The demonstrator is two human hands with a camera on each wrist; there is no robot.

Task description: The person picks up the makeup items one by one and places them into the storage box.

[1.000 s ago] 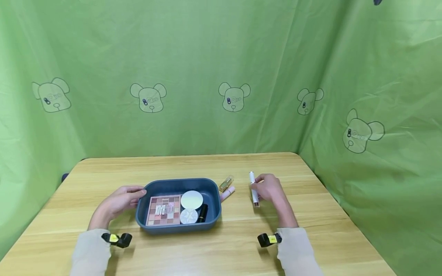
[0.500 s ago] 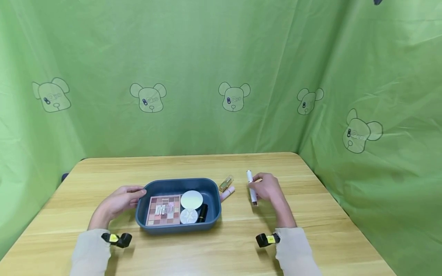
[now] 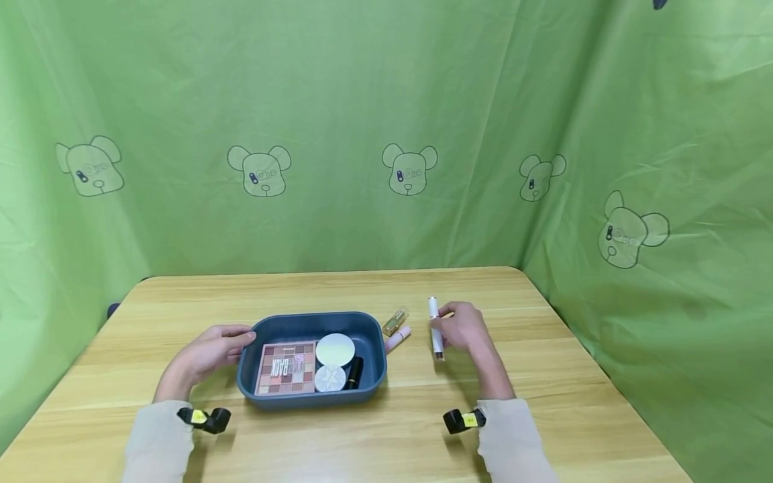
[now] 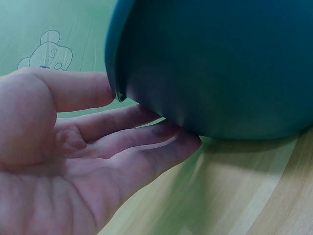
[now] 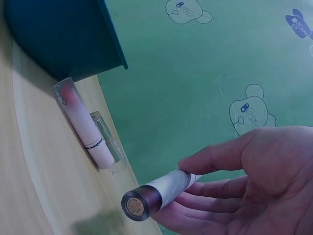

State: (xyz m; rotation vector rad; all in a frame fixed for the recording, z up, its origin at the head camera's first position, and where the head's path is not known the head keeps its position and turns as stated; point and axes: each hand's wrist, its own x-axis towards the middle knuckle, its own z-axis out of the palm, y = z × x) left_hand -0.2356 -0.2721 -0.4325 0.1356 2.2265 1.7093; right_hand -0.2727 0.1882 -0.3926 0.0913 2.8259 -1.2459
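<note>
Deep blue, the tray has its left rim held between the thumb and fingers of the left hand. Well to its right, the right hand, much the nearer, pinches a white tube seemingly lifted off the table; it lies just left of the palm, long axis running away from the person, dark end nearest. Between that tube and the tray rest a pink tube and, just beyond, a gold tube.
</note>
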